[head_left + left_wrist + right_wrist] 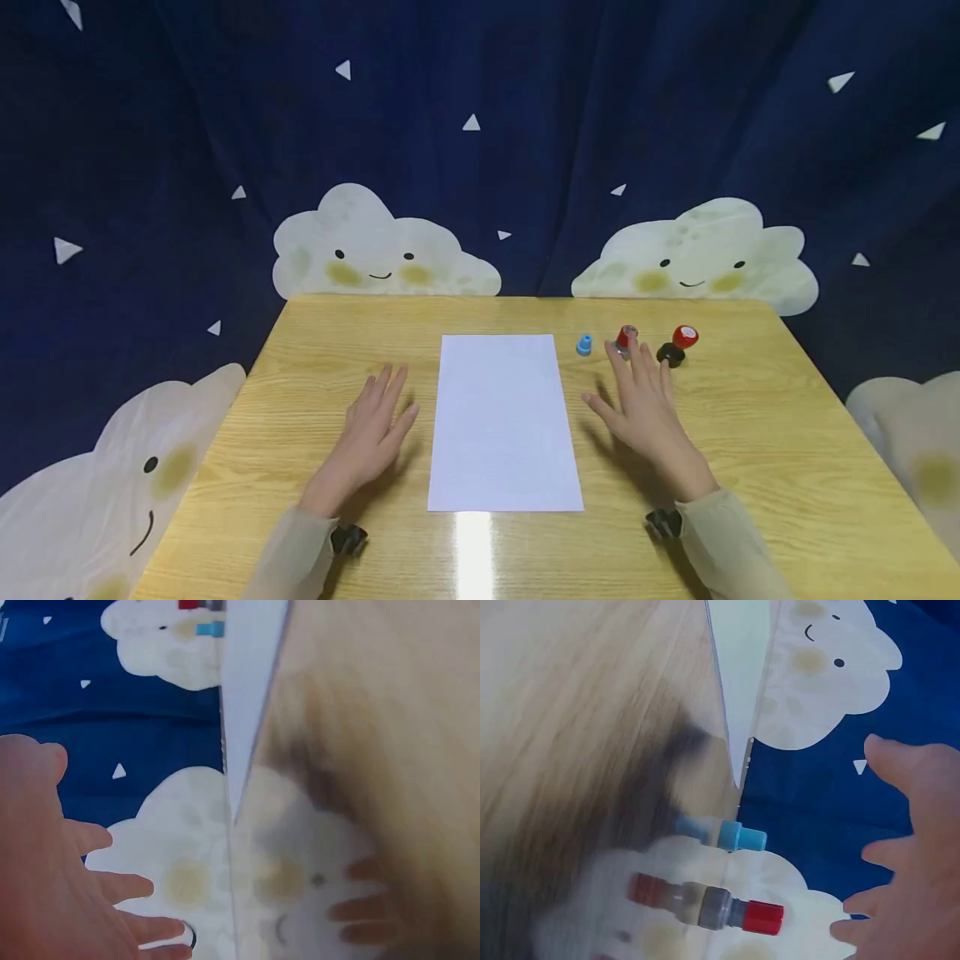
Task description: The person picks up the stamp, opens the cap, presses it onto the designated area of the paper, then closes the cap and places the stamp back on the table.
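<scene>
A sheet of white paper (504, 425) lies on the wooden table between the two hands. To its left, my left hand (372, 433) hovers palm down, its fingers spread and holding nothing. On the right side my right hand (645, 408) hovers likewise, its fingertips partly covering a red-topped stamp with a grey base (624, 343) in the head view. That stamp (761, 917) stands upright beside a small light-blue stamp (584, 345). Farther right is a stamp with a round red top (686, 337) and a black base (671, 355).
The wooden table (765, 433) ends at a dark blue curtain (525, 150) printed with white clouds and triangles. Dark wrist mounts (349, 540) sit at both cuffs. A bright reflection crosses the table below the paper.
</scene>
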### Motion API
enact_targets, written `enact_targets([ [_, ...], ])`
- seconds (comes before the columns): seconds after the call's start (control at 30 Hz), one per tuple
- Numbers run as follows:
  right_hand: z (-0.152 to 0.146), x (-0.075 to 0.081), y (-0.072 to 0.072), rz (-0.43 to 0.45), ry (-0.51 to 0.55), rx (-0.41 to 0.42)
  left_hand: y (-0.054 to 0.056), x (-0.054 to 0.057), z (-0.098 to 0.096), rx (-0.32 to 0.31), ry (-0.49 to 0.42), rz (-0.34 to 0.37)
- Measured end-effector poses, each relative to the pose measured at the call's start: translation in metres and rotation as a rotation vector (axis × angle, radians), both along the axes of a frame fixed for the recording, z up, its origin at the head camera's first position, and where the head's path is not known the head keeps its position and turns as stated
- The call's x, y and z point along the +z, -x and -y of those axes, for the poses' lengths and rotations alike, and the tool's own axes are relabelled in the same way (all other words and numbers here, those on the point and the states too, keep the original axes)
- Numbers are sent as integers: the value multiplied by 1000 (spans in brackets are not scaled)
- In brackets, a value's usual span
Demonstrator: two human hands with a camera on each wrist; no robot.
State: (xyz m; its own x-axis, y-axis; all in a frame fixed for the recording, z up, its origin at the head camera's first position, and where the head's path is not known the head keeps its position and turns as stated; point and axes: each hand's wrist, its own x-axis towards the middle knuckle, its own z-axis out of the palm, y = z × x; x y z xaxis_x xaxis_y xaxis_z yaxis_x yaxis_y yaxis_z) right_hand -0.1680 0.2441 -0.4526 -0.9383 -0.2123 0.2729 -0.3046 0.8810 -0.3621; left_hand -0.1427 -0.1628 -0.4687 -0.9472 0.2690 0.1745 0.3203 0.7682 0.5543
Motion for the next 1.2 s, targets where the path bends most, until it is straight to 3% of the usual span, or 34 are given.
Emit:
enact_targets([
  [0.13,1,0,15,-10,100,20,16,6,-18,-91,-222,60],
  [0.23,3,1,26,32,186,10,32,12,-41,-142,-324,113],
  [0.4,9,4,45,22,269,2,58,19,-87,-156,-465,214],
  [0.57,16,4,64,-14,268,2,82,14,-135,-169,-800,427],
  [0.7,19,3,77,-42,225,-6,96,4,-171,-115,-1152,628],
  [0.83,20,-2,86,-68,160,-41,103,-8,-202,4,-1401,725],
  [1.03,21,-6,94,-16,76,-91,109,-25,-235,84,-1584,743],
  [1.2,19,-13,101,60,52,-127,108,-34,-253,72,-1641,688],
])
